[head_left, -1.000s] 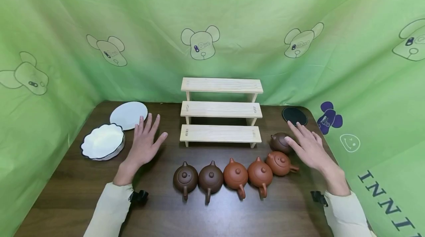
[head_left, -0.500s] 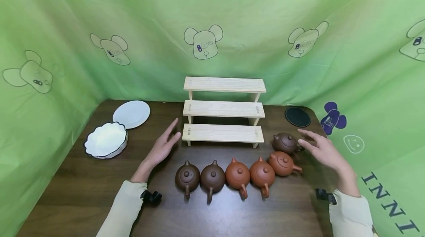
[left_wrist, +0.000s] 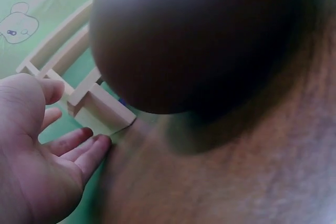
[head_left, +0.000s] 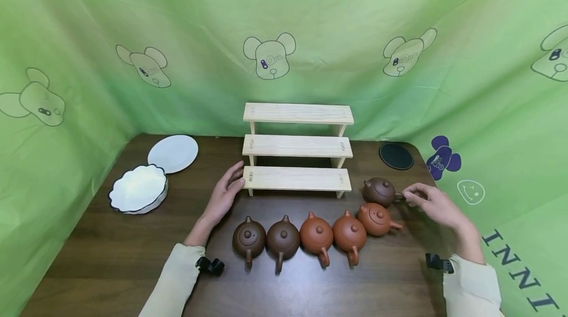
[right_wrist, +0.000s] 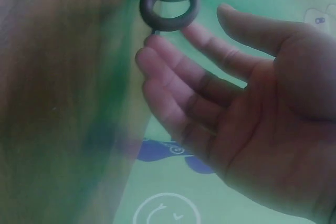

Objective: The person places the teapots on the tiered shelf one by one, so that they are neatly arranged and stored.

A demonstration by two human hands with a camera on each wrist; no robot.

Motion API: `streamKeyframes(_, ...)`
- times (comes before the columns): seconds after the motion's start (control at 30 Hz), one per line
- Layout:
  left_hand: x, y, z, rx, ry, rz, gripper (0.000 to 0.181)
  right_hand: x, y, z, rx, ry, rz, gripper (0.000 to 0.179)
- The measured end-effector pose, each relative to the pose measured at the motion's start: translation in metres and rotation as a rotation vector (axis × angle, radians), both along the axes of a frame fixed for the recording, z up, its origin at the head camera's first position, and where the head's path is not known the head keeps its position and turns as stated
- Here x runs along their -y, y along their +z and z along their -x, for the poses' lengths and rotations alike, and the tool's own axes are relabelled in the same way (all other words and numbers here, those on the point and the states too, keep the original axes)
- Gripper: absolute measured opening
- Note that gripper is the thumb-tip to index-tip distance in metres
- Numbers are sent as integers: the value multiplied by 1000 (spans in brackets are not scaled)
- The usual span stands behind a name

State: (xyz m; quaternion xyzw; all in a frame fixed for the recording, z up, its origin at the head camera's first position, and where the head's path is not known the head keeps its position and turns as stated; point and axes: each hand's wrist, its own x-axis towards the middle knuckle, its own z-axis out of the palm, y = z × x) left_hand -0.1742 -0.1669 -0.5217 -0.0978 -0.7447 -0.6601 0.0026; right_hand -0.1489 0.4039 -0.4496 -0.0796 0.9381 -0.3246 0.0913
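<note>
My right hand (head_left: 430,202) is at the handle of a dark brown teapot (head_left: 379,191) on the right. In the right wrist view the fingers are slightly bent by the teapot handle (right_wrist: 170,24), with the thumb apart from it; whether a fingertip touches it I cannot tell. My left hand (head_left: 223,196) lies beside the left end of the lowest step of a wooden three-step stand (head_left: 296,179). Its fingers look relaxed in the left wrist view, where the stand (left_wrist: 107,106) is close to the fingertips; contact is unclear. A dark teapot (left_wrist: 189,40) fills much of that view.
In front of the stand are two dark teapots (head_left: 282,239) and two reddish ones (head_left: 316,234), side by side. Another reddish teapot (head_left: 375,219) sits against the right dark one. A scalloped white bowl (head_left: 138,190) and white plate (head_left: 173,153) stand left; a black round coaster (head_left: 396,156) lies back right.
My left hand has moved right and turned, from spread out near the plate to the stand's left end. My right hand has come down to the dark teapot's handle, fingers drawn in.
</note>
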Motion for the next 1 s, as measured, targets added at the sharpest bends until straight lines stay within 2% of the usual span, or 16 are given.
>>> streamKeyframes(0.1, 3, -14, 5, -8, 7, -18, 64, 0, -5, 3, 11, 4, 36, 20)
streamKeyframes(0.27, 11, -53, 23, -27, 25, -22, 56, -3, -16, 6, 9, 39, 97, 17)
streamKeyframes(0.33, 13, -63, 28, -49, 21, 12, 54, -4, -19, 6, -2, 50, 115, 16)
streamKeyframes(0.4, 14, -68, 29, -73, 20, 51, 52, -6, -21, 6, -10, 63, 131, 15)
streamKeyframes(0.53, 11, -62, 25, -79, 54, 105, 50, -8, -23, 7, 4, 74, 164, 16)
streamKeyframes(0.77, 1, -33, 10, -176, 55, 99, 50, -12, -21, 4, 114, 87, 234, 17)
streamKeyframes(0.87, -1, -27, 7, -160, 66, 111, 51, -13, -21, 3, 138, 122, 283, 17)
streamKeyframes(1.0, -1, -30, 6, -153, 68, 112, 51, -16, -24, 4, 157, 163, 343, 23)
